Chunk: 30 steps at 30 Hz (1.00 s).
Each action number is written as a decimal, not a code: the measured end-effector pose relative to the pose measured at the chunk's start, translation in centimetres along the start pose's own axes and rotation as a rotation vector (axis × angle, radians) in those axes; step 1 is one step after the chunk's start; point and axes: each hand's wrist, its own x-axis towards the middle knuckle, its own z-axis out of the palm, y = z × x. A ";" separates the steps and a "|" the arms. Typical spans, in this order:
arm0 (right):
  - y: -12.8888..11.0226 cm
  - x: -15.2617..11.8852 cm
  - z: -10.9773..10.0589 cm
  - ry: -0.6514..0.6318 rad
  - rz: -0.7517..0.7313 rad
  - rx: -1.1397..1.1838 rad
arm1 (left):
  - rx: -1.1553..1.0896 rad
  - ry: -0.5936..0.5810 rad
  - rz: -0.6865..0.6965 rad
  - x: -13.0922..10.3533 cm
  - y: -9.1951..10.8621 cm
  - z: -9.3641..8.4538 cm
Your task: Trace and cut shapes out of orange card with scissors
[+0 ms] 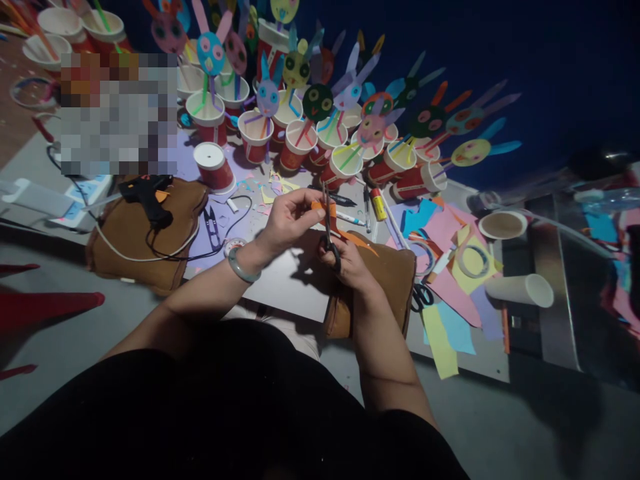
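Note:
Over the middle of the table, my left hand (289, 223) is closed on a piece of orange paper (345, 230). My right hand (347, 261) grips black-handled scissors (329, 223), their blades pointing away from me and lying against the orange paper. A strip of the paper hangs to the right, past the scissors. Below my hands are a white sheet (287, 283) and a brown cushion (395, 273). A bracelet circles my left wrist.
Red and white cups (215, 167) with paper rabbit figures fill the back. A glue gun (150, 197) lies on a brown cushion at the left. Coloured paper scraps (440, 340), tape rolls (473, 261) and another pair of scissors (421, 297) are at the right.

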 end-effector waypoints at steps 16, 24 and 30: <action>-0.1 0.1 0.0 -0.034 -0.024 0.033 | 0.008 0.003 0.020 0.0 -0.2 -0.1; -0.3 0.1 -0.1 -0.029 -0.024 0.006 | -0.027 0.027 0.013 0.0 -0.1 0.1; -0.2 0.1 -0.1 -0.017 -0.012 -0.004 | -0.027 0.035 0.020 0.1 -0.1 0.2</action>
